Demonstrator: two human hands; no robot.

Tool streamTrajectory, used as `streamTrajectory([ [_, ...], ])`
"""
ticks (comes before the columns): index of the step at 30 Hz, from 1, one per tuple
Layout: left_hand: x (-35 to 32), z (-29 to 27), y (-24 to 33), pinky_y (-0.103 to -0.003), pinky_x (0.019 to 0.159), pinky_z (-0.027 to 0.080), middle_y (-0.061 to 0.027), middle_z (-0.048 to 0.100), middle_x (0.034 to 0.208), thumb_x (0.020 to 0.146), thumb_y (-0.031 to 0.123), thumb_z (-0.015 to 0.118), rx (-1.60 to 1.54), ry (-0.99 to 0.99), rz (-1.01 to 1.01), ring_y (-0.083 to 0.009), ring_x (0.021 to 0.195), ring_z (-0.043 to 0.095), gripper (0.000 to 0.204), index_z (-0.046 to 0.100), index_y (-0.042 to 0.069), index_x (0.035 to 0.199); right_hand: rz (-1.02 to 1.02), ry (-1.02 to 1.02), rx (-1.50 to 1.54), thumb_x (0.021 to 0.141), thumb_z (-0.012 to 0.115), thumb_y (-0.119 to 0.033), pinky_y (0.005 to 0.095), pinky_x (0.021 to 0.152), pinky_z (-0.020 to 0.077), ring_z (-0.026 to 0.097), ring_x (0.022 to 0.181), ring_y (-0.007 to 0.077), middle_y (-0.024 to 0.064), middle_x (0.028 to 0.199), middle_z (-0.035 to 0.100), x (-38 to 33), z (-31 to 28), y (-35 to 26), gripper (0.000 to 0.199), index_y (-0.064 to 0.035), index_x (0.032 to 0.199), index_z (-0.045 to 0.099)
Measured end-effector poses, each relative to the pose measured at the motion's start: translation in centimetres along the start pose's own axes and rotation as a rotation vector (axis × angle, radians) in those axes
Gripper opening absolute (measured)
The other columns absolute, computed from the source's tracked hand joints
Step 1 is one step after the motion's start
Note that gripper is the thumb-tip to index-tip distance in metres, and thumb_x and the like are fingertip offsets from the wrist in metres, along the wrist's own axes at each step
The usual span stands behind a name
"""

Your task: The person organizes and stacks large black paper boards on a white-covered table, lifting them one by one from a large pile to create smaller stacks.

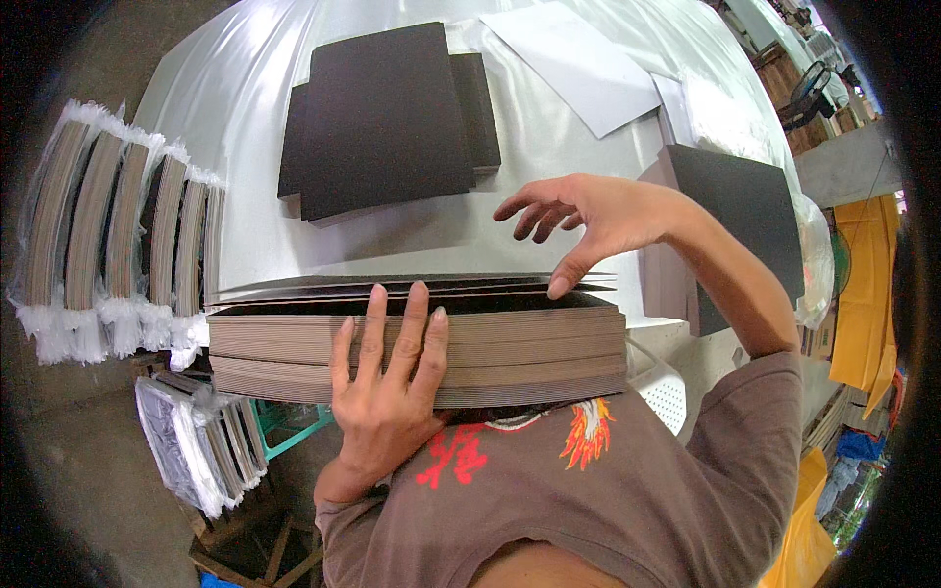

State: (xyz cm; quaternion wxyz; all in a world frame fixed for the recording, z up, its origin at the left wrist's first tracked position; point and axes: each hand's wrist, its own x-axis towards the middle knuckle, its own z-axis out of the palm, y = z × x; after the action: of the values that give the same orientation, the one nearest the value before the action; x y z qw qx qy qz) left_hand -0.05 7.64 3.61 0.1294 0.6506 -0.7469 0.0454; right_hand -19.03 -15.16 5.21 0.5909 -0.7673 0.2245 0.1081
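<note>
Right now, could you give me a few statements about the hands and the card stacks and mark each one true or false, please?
1. The left hand lies flat against the front edge of the thick brown stack. True.
2. The right hand holds a pair of scissors. False: it holds no tool; its thumb touches the stack's top sheets.
3. A dark pile lies on the table beyond the stack. True.
4. The wrapped bundles stand at the person's right. False: they stand at the left.

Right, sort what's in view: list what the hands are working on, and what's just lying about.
In hand:
left hand pressed on the thick stack of brown sheets
right hand thumbing its loose top sheets

Lying about:
dark boards
white paper sheet
plastic-wrapped bundles
dark box
</note>
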Motion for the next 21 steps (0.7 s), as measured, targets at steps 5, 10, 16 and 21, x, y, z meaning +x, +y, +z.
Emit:
streamTrajectory([
  [5,0.1,-0.1,0.1,-0.049,0.100,0.031,-0.0083,0.047,0.136,0.070,0.013,0.057,0.005,-0.004,-0.006,-0.0330,0.126,0.043,0.049,0.055,0.012,0.119,-0.043,0.054,0.027,0.065,0.080,-0.029,0.0377,0.092,0.0447,0.055,0.107,0.0274,0.0191,0.117,0.056,0.0,-0.4,-0.2,0.076,-0.0038,0.128,0.046],
  [10,0.0,-0.1,0.0,-0.050,0.101,0.030,-0.0097,0.044,0.139,0.069,0.013,0.059,-0.021,-0.016,-0.009,-0.0337,0.128,0.041,0.051,0.054,0.013,0.120,-0.198,0.028,0.007,0.081,0.064,-0.013,0.0328,0.086,0.0472,0.061,0.099,0.0226,0.0131,0.114,0.060,0.0,-0.6,-0.3,0.034,-0.0038,0.114,0.060],
  [16,0.6,-0.7,0.0,-0.049,0.101,0.029,-0.0123,0.041,0.140,0.063,0.014,0.065,-0.046,-0.066,-0.027,-0.0339,0.128,0.039,0.061,0.053,0.013,0.122,-0.353,0.362,-0.506,0.082,0.060,-0.014,0.0390,0.085,0.0459,0.058,0.099,0.0355,0.0189,0.107,0.062,0.0,2.2,-2.0,0.027,0.0016,0.104,0.063],
  [21,0.0,-0.2,0.2,-0.046,0.101,0.027,-0.0058,0.049,0.133,0.067,0.014,0.059,-0.022,0.068,-0.054,-0.0222,0.123,0.047,0.056,0.056,0.016,0.123,-0.296,0.293,-0.380,0.080,0.061,-0.012,0.0395,0.084,0.0465,0.058,0.099,0.0349,0.0169,0.105,0.063,0.2,1.4,-2.4,0.025,-0.0019,0.103,0.065],
])
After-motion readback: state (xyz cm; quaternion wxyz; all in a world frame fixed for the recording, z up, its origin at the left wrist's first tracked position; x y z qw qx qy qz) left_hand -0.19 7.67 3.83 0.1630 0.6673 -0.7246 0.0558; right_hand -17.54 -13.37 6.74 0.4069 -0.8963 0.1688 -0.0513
